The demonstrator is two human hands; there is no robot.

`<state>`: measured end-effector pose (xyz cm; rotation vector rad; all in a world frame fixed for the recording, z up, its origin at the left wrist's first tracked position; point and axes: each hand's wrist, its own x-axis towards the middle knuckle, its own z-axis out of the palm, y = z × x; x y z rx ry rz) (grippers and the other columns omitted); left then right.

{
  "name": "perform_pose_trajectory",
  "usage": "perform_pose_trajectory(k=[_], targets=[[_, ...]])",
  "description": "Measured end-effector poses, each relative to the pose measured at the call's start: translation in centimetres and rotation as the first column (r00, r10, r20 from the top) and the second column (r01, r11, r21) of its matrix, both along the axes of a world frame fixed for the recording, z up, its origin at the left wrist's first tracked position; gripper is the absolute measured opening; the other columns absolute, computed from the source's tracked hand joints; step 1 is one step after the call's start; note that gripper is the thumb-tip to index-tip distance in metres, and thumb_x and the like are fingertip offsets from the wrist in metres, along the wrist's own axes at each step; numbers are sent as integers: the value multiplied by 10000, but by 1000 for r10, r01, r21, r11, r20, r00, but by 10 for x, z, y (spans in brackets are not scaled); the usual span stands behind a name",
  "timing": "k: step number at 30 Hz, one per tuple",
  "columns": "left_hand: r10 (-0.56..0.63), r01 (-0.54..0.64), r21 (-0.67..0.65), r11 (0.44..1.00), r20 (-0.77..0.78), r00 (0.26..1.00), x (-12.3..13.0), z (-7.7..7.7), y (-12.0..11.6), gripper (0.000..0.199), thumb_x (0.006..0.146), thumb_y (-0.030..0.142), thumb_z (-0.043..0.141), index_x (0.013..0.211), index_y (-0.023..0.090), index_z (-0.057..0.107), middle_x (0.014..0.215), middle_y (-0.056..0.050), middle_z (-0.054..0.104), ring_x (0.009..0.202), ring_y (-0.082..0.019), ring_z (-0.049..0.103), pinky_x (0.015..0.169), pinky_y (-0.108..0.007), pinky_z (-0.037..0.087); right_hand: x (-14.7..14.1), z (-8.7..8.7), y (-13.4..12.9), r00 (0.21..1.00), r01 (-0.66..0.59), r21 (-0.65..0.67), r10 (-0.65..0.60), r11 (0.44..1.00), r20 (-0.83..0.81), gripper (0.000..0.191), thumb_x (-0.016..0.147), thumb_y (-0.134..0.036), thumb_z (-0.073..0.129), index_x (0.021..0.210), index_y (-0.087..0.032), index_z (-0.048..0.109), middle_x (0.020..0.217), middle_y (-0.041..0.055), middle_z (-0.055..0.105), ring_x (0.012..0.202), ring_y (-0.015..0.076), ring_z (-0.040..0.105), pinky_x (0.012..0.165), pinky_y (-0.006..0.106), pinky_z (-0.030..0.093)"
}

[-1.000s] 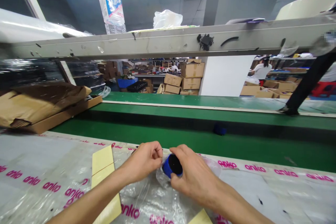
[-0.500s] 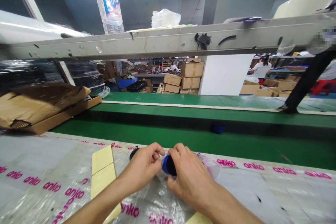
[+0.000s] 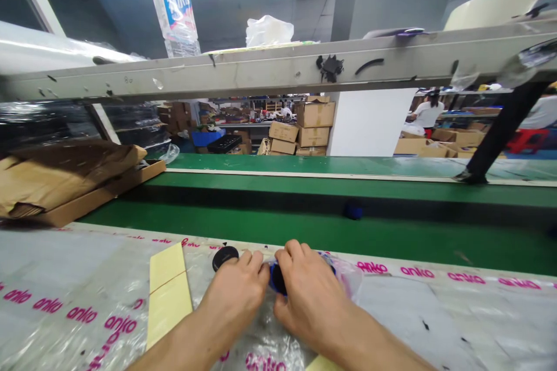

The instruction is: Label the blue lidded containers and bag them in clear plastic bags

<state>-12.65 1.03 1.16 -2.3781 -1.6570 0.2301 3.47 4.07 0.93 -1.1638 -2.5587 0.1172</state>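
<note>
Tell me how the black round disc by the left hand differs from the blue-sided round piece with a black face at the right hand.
Colour: the black round disc looks dark all over, while the blue-sided round piece shows blue around its black face. Hold: the right hand grasps the piece; the disc sits just beyond the left hand. Both are partly hidden by a hand.

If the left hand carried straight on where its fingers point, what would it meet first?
Probably the blue-and-black round piece held by the right hand; depth is unclear, so the left hand may be touching it.
</note>
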Motion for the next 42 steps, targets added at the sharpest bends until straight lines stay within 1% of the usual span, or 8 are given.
perform_pose_trajectory(k=[4,7,17,22,30,35,38,42], targets=[[17,-17,-5,1000,-64,998,5,-2,-4,296,804,26,493,1018,98,683,946,-174,679,860,-323,664,663,-398,517,-3,3,-1,998,-14,59,11,998,59,332,691,-155,550,1009,-125,643,992,147,587,920,320,544,813,456,481],[-84,82,-69,994,-35,996,6,4,-11,200,850,94,496,842,157,685,870,-133,682,793,-297,660,612,-358,462,-3,2,0,998,1,82,-7,997,64,341,701,-163,559,1028,-122,644,1005,150,587,922,322,541,816,458,481],[22,30,-89,996,532,847,-8,12,-13,103,846,127,535,820,218,577,813,19,647,686,-155,584,613,-277,333,7,9,13,998,-38,-154,45,987,38,243,756,-207,671,993,-164,692,1020,105,652,910,294,609,814,394,436],[140,-69,-135,988,644,752,-8,7,-14,153,729,71,523,759,220,510,736,47,588,649,-135,505,594,-260,298,16,14,21,996,-61,-250,43,966,-79,111,813,-128,668,840,-223,718,883,16,723,854,222,641,745,293,399],[180,-142,-117,983,760,624,-19,7,-19,84,807,185,544,788,233,479,881,11,636,751,-167,584,664,-268,385,15,15,26,974,-10,-66,-5,998,-225,188,939,-106,549,917,-218,699,897,9,706,833,185,630,788,301,390],[334,-285,-189,940,688,644,-8,5,-17,454,828,455,653,1217,262,519,974,-21,684,637,-188,610,663,-313,412,13,14,27,958,-19,7,21,1000,-287,203,947,-88,513,1016,-201,667,965,26,693,900,202,610,814,323,389],[269,-281,-83,956,626,732,-1,5,-8,176,942,371,493,965,246,615,867,-14,702,704,-208,637,652,-303,376,17,16,19,960,-82,74,99,994,-263,216,915,-66,499,1014,-194,643,1001,34,677,931,208,577,831,331,388],[208,-273,29,962,571,794,2,6,3,289,981,320,396,779,239,585,746,-10,693,677,-205,622,626,-297,346,23,12,4,971,-238,160,239,958,11,48,929,-227,592,948,-202,628,928,50,681,880,244,540,798,374,379]])
